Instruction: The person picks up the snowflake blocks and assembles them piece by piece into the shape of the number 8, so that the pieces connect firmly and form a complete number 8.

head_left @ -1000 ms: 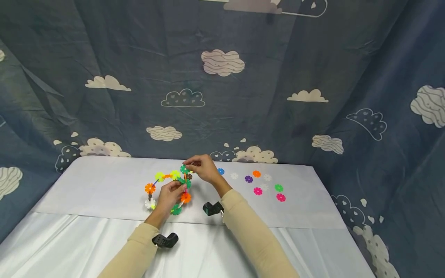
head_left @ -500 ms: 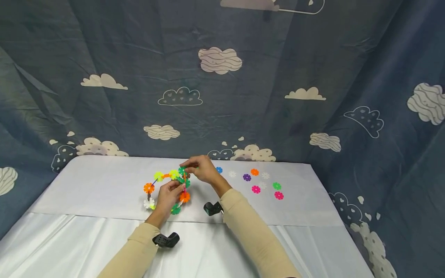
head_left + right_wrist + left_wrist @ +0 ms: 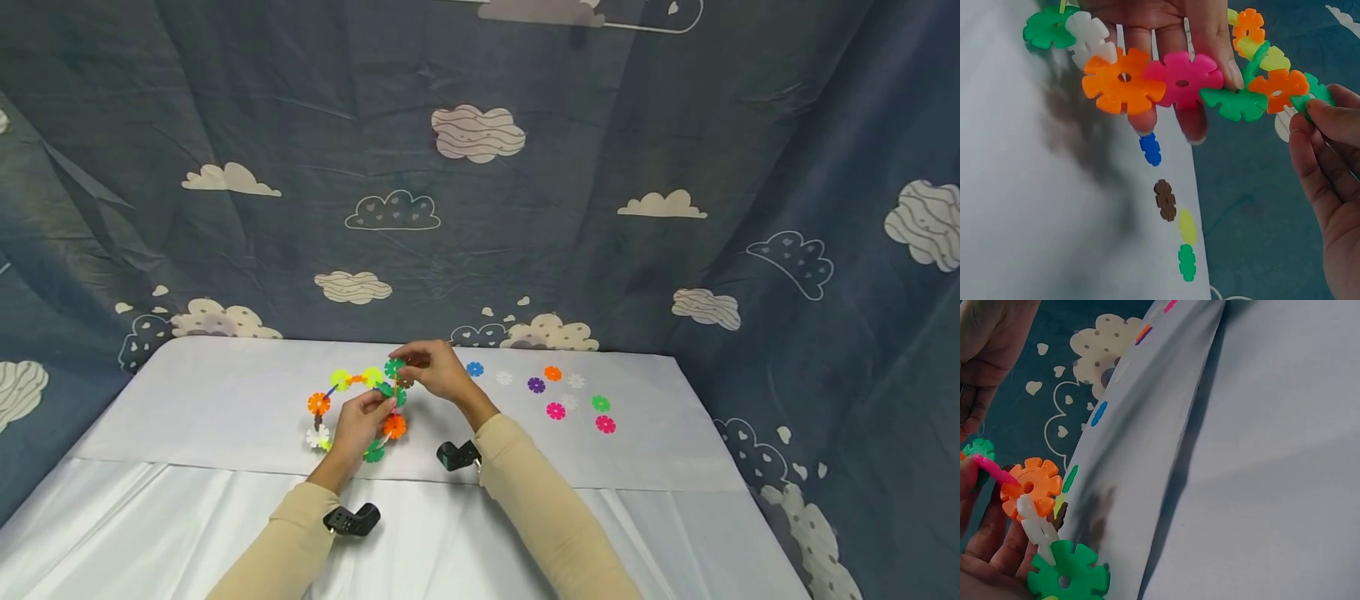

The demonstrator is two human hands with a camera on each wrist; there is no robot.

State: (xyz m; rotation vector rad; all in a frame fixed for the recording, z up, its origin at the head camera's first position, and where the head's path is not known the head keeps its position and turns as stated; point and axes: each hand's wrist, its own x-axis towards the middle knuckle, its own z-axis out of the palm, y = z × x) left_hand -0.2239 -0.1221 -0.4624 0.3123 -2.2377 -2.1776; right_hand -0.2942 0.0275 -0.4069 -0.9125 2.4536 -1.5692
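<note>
A loop of linked flower-shaped plastic discs, in orange, green, yellow, white and pink, hangs between the two hands; its white disc [image 3: 317, 437] is at the left end in the head view. With thumb and fingers, my left hand [image 3: 358, 427] grips the chain at a green disc [image 3: 1235, 103] beside the pink disc [image 3: 1185, 78]. My right hand [image 3: 438, 371] pinches another green disc [image 3: 1311, 94], which meets an orange disc [image 3: 1279, 90]. Fingers partly cover this green disc in the right wrist view. The left hand's other fingers extend behind the chain.
Loose discs lie on the white table [image 3: 225, 400] to the right: blue [image 3: 475, 368], purple [image 3: 536, 385], orange [image 3: 552, 373], pink [image 3: 556, 411], green [image 3: 601, 403] and several more. Beyond the far edge hangs a dark cloud-print curtain [image 3: 540, 250].
Both hands and the linked discs have shifted slightly left. The right hand keeps its pinch on the upper green disc, and the left hand keeps its grip. The loose discs lie as before.
</note>
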